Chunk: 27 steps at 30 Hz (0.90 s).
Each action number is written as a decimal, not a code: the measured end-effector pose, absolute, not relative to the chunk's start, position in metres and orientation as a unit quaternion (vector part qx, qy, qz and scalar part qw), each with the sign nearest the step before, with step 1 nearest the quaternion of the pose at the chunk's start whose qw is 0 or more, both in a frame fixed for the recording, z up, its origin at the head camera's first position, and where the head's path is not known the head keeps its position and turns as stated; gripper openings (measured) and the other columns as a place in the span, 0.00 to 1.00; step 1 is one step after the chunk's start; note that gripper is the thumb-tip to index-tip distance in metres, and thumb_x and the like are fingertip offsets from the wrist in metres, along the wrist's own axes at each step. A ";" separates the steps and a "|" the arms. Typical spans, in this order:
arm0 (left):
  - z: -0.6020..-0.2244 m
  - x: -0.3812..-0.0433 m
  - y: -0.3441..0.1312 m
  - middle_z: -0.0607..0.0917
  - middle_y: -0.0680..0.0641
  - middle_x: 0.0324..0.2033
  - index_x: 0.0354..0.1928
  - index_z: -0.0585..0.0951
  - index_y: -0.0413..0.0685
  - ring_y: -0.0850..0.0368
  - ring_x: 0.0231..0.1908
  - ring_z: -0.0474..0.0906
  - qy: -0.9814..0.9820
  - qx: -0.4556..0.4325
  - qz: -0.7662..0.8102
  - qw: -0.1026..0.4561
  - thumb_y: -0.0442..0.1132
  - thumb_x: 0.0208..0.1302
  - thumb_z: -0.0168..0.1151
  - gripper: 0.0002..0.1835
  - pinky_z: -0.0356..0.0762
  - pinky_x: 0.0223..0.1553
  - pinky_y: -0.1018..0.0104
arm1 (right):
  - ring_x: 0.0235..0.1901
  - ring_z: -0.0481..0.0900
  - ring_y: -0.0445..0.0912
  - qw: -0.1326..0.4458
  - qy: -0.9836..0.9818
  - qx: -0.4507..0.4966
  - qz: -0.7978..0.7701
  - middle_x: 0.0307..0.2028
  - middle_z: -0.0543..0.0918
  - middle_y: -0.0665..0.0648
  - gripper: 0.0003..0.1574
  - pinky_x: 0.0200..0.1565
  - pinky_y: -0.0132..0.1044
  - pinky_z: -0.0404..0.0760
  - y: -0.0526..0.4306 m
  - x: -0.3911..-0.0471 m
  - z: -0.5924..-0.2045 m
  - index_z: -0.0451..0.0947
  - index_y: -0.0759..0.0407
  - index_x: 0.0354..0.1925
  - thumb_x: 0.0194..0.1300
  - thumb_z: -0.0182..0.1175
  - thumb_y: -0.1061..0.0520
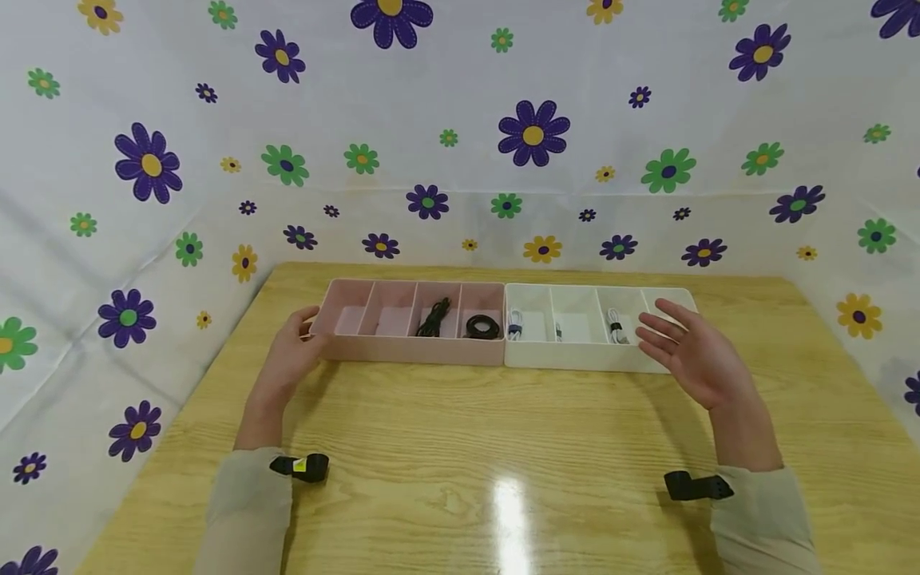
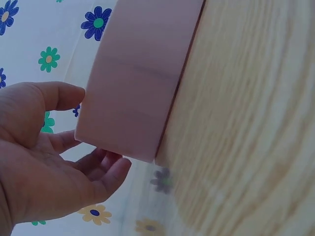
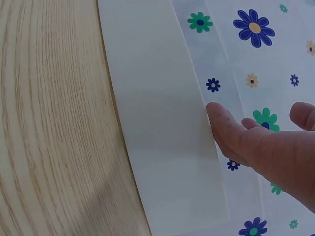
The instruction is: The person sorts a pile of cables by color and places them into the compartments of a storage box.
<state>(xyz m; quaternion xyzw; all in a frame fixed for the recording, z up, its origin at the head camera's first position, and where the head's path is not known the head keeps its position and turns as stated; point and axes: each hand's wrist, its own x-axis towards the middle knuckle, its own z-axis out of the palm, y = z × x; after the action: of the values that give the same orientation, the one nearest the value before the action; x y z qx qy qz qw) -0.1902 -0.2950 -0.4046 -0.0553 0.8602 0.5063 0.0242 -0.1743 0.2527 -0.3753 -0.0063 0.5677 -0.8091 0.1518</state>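
Observation:
A pink divided organizer box (image 1: 417, 349) sits on the table, with a white divided box (image 1: 575, 355) end to end on its right. My left hand (image 1: 291, 351) is at the pink box's left end, thumb at the front rim and loosely bent fingers beside the end wall. My right hand (image 1: 700, 355) hovers by the white box's right end, fingers extended and palm turned inward, hiding part of the last compartment. In the pink box lie a bundled black cable (image 1: 434, 318) and a black coil (image 1: 482, 327). White cables with dark ties (image 1: 515, 325) lie in the white box.
The wooden table (image 1: 417, 455) runs up to a white flower-print cloth (image 1: 446, 104) hanging behind and at both sides. A small black device (image 1: 305, 467) is worn on the left sleeve, and another black device (image 1: 693, 485) on the right.

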 end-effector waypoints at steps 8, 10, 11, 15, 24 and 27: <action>-0.397 -0.186 -0.293 0.51 0.27 0.73 0.79 0.46 0.43 0.31 0.72 0.50 0.854 -0.077 0.515 0.012 0.42 0.74 0.48 0.38 0.57 0.67 0.39 | 0.57 0.73 0.40 0.152 0.585 -0.027 -0.796 0.76 0.38 0.69 0.47 0.55 0.29 0.76 0.254 -0.169 -0.371 0.30 0.58 0.79 0.79 0.40 0.41; -0.396 -0.183 -0.293 0.50 0.28 0.74 0.79 0.45 0.44 0.31 0.72 0.49 0.852 -0.085 0.517 0.009 0.42 0.74 0.49 0.38 0.56 0.68 0.39 | 0.61 0.69 0.44 0.154 0.597 -0.029 -0.787 0.77 0.37 0.70 0.47 0.56 0.29 0.76 0.255 -0.167 -0.369 0.30 0.58 0.79 0.79 0.39 0.40; -0.396 -0.183 -0.293 0.50 0.28 0.74 0.79 0.46 0.44 0.31 0.72 0.49 0.851 -0.088 0.518 0.007 0.41 0.74 0.49 0.38 0.56 0.68 0.39 | 0.64 0.66 0.47 0.154 0.604 -0.030 -0.782 0.77 0.36 0.70 0.47 0.56 0.28 0.76 0.255 -0.166 -0.368 0.30 0.58 0.79 0.79 0.39 0.40; -0.391 -0.180 -0.290 0.53 0.31 0.74 0.79 0.50 0.45 0.32 0.72 0.50 0.850 -0.088 0.519 -0.009 0.40 0.72 0.50 0.36 0.56 0.68 0.40 | 0.72 0.55 0.55 0.144 0.642 -0.040 -0.752 0.77 0.37 0.70 0.47 0.55 0.26 0.75 0.255 -0.163 -0.364 0.30 0.59 0.79 0.79 0.39 0.39; -0.373 -0.175 -0.276 0.58 0.30 0.72 0.77 0.54 0.42 0.31 0.70 0.55 0.859 -0.038 0.509 -0.050 0.41 0.74 0.51 0.34 0.57 0.68 0.39 | 0.72 0.56 0.56 0.110 0.665 -0.070 -0.736 0.77 0.43 0.69 0.45 0.56 0.26 0.74 0.242 -0.152 -0.348 0.35 0.60 0.79 0.79 0.42 0.42; -0.369 -0.172 -0.268 0.58 0.31 0.72 0.77 0.53 0.43 0.31 0.70 0.55 0.864 -0.006 0.500 -0.056 0.46 0.75 0.51 0.35 0.55 0.68 0.39 | 0.66 0.65 0.45 0.093 0.665 -0.086 -0.736 0.74 0.54 0.64 0.44 0.56 0.26 0.74 0.236 -0.147 -0.344 0.38 0.62 0.79 0.80 0.43 0.44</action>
<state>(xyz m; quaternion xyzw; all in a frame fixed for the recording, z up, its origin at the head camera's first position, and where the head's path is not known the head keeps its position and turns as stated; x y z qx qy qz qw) -0.1721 -0.2682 -0.3692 -0.0058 0.8640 0.5002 -0.0564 -0.1474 0.2359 -0.3438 -0.0861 0.6648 -0.7362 0.0926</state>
